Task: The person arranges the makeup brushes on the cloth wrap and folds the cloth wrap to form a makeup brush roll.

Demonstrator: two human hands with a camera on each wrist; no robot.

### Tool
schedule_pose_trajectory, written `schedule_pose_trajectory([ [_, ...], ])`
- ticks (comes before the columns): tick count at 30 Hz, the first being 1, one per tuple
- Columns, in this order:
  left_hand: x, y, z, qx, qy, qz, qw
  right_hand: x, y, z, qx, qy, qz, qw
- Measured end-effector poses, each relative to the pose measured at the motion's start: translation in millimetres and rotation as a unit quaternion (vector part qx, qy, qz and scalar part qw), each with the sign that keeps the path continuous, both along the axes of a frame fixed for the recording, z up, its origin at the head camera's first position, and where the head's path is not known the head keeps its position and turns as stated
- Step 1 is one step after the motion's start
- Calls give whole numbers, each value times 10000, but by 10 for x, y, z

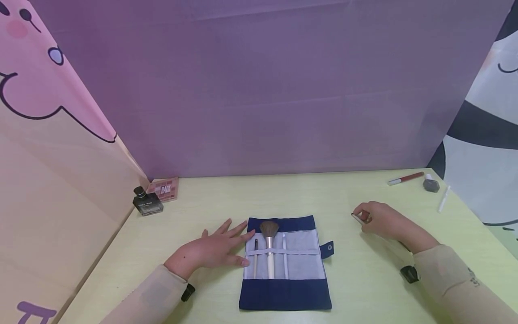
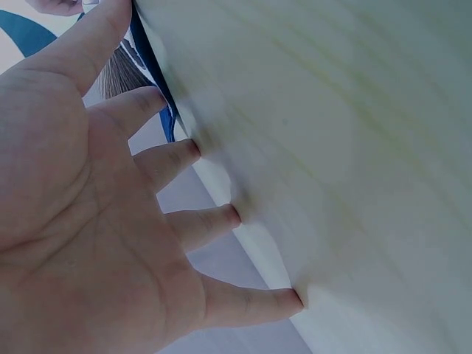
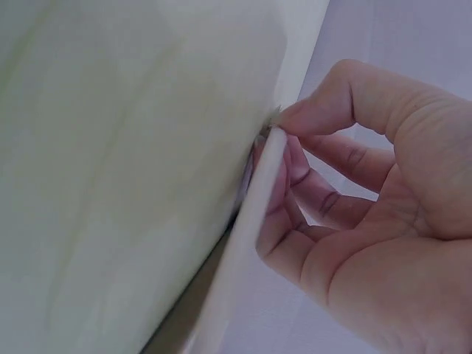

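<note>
A dark blue brush roll [image 1: 285, 294] with a grey lining lies unfolded on the table. Its elastic band crosses a thin dark-tipped brush [image 1: 255, 261], a large fluffy makeup brush [image 1: 270, 252] and a slim white stick [image 1: 285, 256]. My left hand [image 1: 216, 249] is spread at the roll's left edge, its fingers [image 2: 184, 228] extended and their tips on the table and roll. To the right of the roll, my right hand [image 1: 380, 219] pinches a thin pale stick [image 3: 254, 199] between thumb and fingertips, low over the table. Its exact kind is unclear; fingers hide part of it.
At the back left, a dark perfume bottle [image 1: 148, 204] stands by a pink palette [image 1: 167, 189]. A red-and-white tube [image 1: 406, 178], a small grey bottle [image 1: 430, 184] and a white stick [image 1: 444, 199] lie at the back right. The roll's snap tab [image 1: 327, 249] points right.
</note>
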State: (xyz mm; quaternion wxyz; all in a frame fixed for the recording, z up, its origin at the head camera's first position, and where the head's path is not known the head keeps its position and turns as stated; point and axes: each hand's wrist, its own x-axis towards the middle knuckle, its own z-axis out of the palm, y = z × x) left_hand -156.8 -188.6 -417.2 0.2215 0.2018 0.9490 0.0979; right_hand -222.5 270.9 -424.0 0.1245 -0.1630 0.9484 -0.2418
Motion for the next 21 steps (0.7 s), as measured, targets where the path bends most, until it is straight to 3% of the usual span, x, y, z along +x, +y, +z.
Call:
schedule_pose_trajectory([
  [5, 8, 5, 11, 26, -7, 11, 10000, 1, 7, 6, -65, -22, -38, 10000],
  [14, 4, -5, -9, 1, 40, -24, 10000, 52, 18, 26, -622, -73, -41, 9980],
  [21, 1, 4, 10, 8, 9, -36, 10000, 75, -70, 116, -950, 10, -180, 9953],
])
